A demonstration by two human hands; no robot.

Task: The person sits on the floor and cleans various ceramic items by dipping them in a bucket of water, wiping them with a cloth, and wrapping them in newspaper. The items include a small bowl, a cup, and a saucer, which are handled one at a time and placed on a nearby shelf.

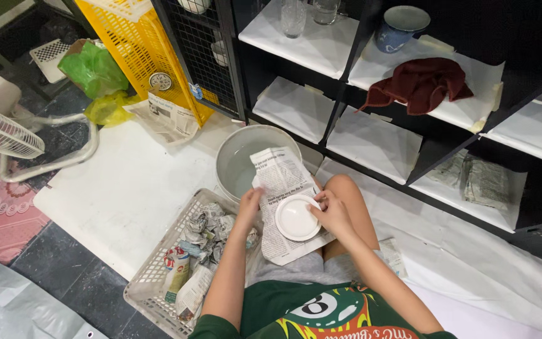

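A small white round plate [296, 218] lies on a sheet of newspaper [281, 179] spread over my lap. My right hand [332, 212] grips the plate's right rim. My left hand [250, 202] holds the left edge of the newspaper, just beside the plate. The sheet's far end droops over the rim of a grey bucket [241, 150] that holds water.
A white plastic basket [152, 276] of crumpled newspaper bundles sits at my left. A black shelf unit [434, 150] lined with white paper holds glasses, a blue cup [396, 28] and a dark red cloth [423, 81]. A yellow crate [136, 50], green bags and a fan [1, 129] stand far left.
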